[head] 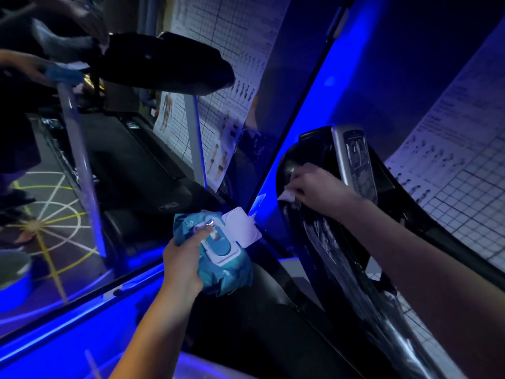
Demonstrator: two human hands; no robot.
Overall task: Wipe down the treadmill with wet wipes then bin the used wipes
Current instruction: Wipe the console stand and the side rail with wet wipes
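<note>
- Pinching a crumpled white wipe (287,195), the right hand (317,187) presses it on the glossy black treadmill console (322,231).
- The left hand (181,263) grips a crinkled teal wipe pack (226,274), its lid (241,228) flipped open beyond the thumb.

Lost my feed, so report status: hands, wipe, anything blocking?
Left hand grips pack, lid open. Right hand holds wipe against console. Nothing seen blocking the wipe.
</note>
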